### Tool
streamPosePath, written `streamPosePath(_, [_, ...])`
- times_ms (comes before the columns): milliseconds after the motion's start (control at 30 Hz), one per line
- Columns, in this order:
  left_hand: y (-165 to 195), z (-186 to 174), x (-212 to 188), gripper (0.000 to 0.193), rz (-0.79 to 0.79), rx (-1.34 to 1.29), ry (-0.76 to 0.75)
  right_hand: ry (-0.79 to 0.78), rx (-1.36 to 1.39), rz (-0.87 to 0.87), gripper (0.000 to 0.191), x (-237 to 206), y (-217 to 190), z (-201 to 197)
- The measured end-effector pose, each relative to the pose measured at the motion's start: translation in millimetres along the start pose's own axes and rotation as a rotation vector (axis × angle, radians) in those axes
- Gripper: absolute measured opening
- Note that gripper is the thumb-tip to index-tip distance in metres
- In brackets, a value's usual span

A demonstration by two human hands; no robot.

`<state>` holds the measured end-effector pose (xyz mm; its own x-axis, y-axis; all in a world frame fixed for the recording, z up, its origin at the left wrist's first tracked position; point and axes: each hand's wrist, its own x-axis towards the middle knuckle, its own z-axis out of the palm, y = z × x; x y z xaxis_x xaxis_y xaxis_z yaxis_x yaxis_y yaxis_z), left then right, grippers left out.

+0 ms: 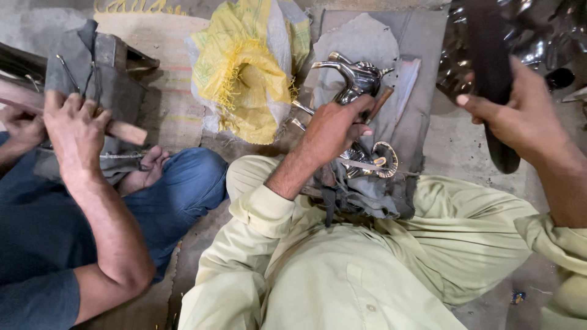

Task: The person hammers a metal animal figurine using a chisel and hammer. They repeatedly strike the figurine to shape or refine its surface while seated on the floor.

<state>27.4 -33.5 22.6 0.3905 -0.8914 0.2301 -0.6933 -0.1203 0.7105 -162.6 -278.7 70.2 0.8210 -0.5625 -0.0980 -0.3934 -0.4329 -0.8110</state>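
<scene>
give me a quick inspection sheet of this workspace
surface: grey mat on bare floor
job's things: shiny metal figure under left hand; dark flat tool in right hand
clutter: yellow sack; grey rags
grips: left hand presses the figure, right hand closed on the tool
cables: nothing seen
surroundings: co-worker's hand on a wooden handle; more shiny metal pieces

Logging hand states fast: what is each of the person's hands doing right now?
Left hand: closed on the shiny metal piece, with a wooden-handled tool.
Right hand: closed around a dark flat tool.
</scene>
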Motion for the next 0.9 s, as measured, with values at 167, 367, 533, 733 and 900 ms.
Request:
streamPosePath(167, [-1.4,-2.4,-0.8,0.044,0.047,0.040,-0.014,0.060,-0.044,-0.067,0.042,-8.9,7.3,2.0])
streamPosePath(367, [-0.8,0.1,4.9,0.044,0.063,0.069,-0.073,-0.013,-0.680,0.071,0.051,-29.2,11.9,5.2])
streamPosePath(533, [-0.2,3.5,7.6,0.039,0.085,0.107,-0.040,-0.081,-0.849,0.044,0.046,-34.5,19.2,5.0])
streamPosePath(733, [-4.9,2.2,-12.3,0.040,0.047,-0.036,0.138,0.077,-0.470,0.063,0.051,-29.5,13.8,-1.3])
streamPosePath(900, [-5.9,3.5,-15.8,0.041,0.015,0.046,0.091,0.023,-1.073,-0.353,0.050,-15.3,-19.6,-0.2])
